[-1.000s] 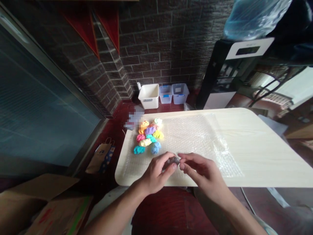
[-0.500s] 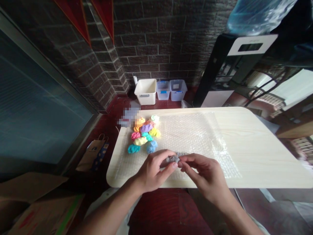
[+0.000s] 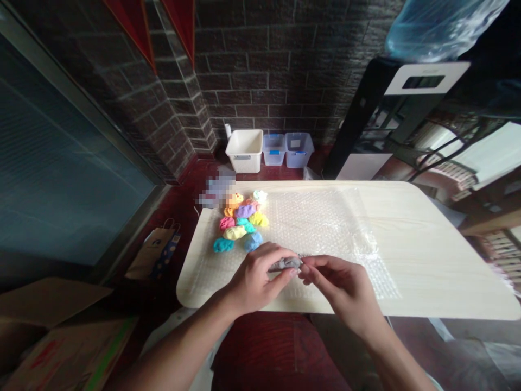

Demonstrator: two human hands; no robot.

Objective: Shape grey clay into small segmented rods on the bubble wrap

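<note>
Above the front part of the table, my left hand [image 3: 260, 279] is closed around a small grey crumpled bundle [image 3: 287, 263], soft-looking, its exact kind unclear. Thumb and fingers of my right hand [image 3: 342, 285] pinch at the bundle's right end. Just behind the fingertips a bit of a dark-and-white patterned thing shows, mostly hidden. To the left lie several bunched, soft-looking coloured bundles, among them a blue one [image 3: 253, 241], a teal one [image 3: 223, 245], a pale yellow one [image 3: 235, 233] and a purple one [image 3: 245, 211].
Bubble wrap [image 3: 309, 217] covers much of the pale wooden table [image 3: 431, 260]. Beyond it, a white bin [image 3: 246, 157] and two clear boxes [image 3: 299, 155] stand on the floor by a water dispenser [image 3: 366, 119]. A paper bag [image 3: 148, 252] and open carton [image 3: 61, 336] are at left.
My right fingertips have shifted slightly at the end of the grey bundle, and more of it shows between my hands. The whole view has moved a little.
</note>
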